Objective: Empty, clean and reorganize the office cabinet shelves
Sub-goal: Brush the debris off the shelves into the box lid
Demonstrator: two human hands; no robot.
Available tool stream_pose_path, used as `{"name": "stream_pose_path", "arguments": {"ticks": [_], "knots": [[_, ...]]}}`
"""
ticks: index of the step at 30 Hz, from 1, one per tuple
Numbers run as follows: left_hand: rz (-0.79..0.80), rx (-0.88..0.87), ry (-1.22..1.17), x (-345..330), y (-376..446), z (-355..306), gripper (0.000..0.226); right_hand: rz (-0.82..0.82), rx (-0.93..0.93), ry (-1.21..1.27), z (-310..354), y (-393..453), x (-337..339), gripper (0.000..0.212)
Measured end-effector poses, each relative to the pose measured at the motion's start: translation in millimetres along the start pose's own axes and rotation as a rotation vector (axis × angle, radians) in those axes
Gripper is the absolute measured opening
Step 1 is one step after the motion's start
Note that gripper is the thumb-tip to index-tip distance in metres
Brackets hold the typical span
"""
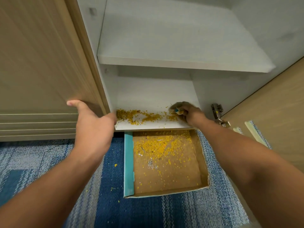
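Observation:
The white cabinet stands open with a bare upper shelf (181,63) and a bottom shelf (156,96). Yellow crumbs (139,116) lie in a band along the bottom shelf's front edge. My right hand (189,114) grips a small brownish cloth or sponge (176,107) at the right end of the crumbs. My left hand (93,122) rests against the cabinet's left side panel, thumb spread out and fingers at the left end of the crumbs. On the floor below the shelf edge sits a shallow cardboard box lid (129,162) holding more yellow crumbs and a few staples.
A wood-look closed door (41,63) is at the left. The open right door (271,112) carries a metal hinge (218,112). Blue patterned carpet (49,162) covers the floor, with a few stray yellow bits beside the box lid.

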State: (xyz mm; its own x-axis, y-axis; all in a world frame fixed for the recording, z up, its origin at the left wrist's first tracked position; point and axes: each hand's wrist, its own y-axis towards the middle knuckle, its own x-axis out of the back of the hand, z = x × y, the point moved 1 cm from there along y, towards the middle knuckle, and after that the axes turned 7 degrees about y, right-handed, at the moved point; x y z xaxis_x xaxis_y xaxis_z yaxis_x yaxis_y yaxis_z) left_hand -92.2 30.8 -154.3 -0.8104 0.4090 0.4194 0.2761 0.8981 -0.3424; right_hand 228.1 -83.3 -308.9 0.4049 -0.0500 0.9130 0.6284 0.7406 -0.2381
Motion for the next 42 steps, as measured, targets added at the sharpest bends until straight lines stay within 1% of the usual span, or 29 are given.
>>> {"name": "stream_pose_path", "arguments": {"ticks": [1,2,4,8,12,14,17,21,23,26,28,29,34,38,40,41,42], "knots": [[0.006,0.0,0.003,0,-2,-1,0.103,0.011,0.004,0.004,2,-2,1,0.031],[0.013,0.0,0.0,0,-3,-2,0.102,0.056,0.026,-0.021,5,-6,5,0.037],[0.015,-0.005,-0.018,0,-5,-4,0.101,0.092,0.009,-0.022,9,-14,6,0.044],[0.034,-0.007,-0.022,4,-8,-6,0.099,0.17,0.054,0.019,16,-39,4,0.04],[0.03,-0.005,-0.038,7,-9,-6,0.098,0.262,0.099,-0.034,15,-64,-3,0.039],[0.024,-0.01,-0.055,8,-7,-7,0.097,0.263,0.106,-0.041,14,-73,-1,0.039],[0.026,-0.008,-0.036,13,-9,-8,0.094,0.181,0.101,0.019,21,-76,15,0.037],[0.044,-0.011,-0.008,19,-10,-7,0.094,-0.065,0.088,0.084,37,-54,54,0.034],[0.062,-0.017,0.009,20,-10,-4,0.093,-0.146,0.059,0.142,52,-35,64,0.034],[0.06,-0.05,0.039,18,-7,0,0.093,-0.153,0.0,0.2,89,4,52,0.039],[0.055,-0.053,0.05,17,-3,2,0.093,-0.146,0.073,0.215,121,27,34,0.041],[0.057,-0.054,0.056,16,-2,2,0.093,-0.123,0.119,0.22,136,36,23,0.042],[0.084,-0.052,0.038,12,1,6,0.097,0.099,0.285,0.222,202,53,-24,0.044],[0.081,-0.07,0.035,9,6,12,0.1,0.262,0.27,0.18,212,58,-50,0.038],[0.09,-0.072,0.025,7,6,13,0.1,0.298,0.242,0.147,202,67,-63,0.049],[0.092,-0.079,0.016,6,7,15,0.1,0.313,0.226,0.124,199,67,-67,0.05],[0.092,-0.086,0.015,5,8,15,0.1,0.323,0.222,0.104,199,64,-69,0.044]]}}
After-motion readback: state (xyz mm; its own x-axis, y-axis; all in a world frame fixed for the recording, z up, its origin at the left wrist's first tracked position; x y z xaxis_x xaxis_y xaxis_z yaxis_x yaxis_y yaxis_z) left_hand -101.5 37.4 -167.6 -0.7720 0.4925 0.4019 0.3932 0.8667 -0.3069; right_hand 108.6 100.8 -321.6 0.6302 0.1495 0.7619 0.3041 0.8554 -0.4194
